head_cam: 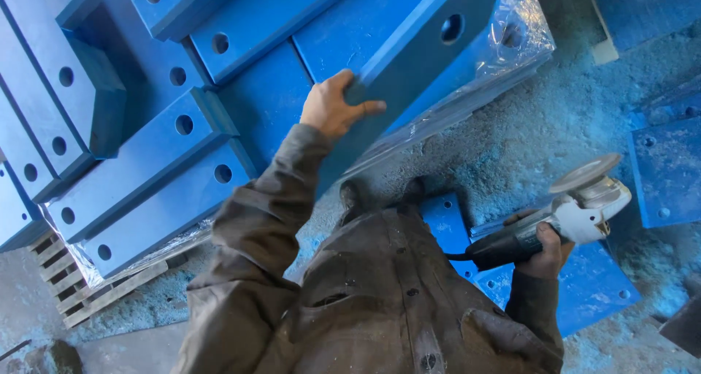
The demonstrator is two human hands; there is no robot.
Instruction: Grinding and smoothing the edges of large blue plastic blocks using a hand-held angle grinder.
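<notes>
Blue slab gripped at its edge by left hand; right hand, at four o'clock, clamps the angle grinder, best kept clear.

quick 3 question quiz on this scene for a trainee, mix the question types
1. True or false: the right hand holds an angle grinder.
2. What does the left hand grip? A) a wooden pallet B) the end of a blue drilled slab C) a hammer
3. Fill in: under the stacked slabs lies clear plastic ____.

Key: 1 true; 2 B; 3 wrap
</notes>
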